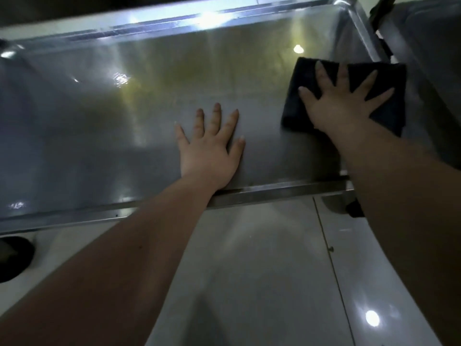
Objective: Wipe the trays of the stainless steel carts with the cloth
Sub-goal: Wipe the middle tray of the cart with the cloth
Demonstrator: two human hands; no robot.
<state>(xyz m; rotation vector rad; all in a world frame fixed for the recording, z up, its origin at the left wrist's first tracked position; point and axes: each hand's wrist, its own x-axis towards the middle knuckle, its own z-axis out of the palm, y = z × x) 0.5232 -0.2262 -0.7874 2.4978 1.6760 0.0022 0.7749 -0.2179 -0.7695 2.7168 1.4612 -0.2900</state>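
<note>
A glossy pale tiled floor [262,270] shows below the near rim, with a dark round shape [12,260] at the lower left, possibly a wheel; nothing blocks the tray [87,121], a shallow brushed-steel rectangle with raised edges and bright glare spots; the dark folded cloth [389,106] lies flat near its right edge; the right hand [341,106] presses it with fingers splayed straight; the left hand [212,148] rests flat on bare steel, fingers spread, holding nothing.

Raised rim [279,193] bounds the tray [99,126], bare leftward.
</note>
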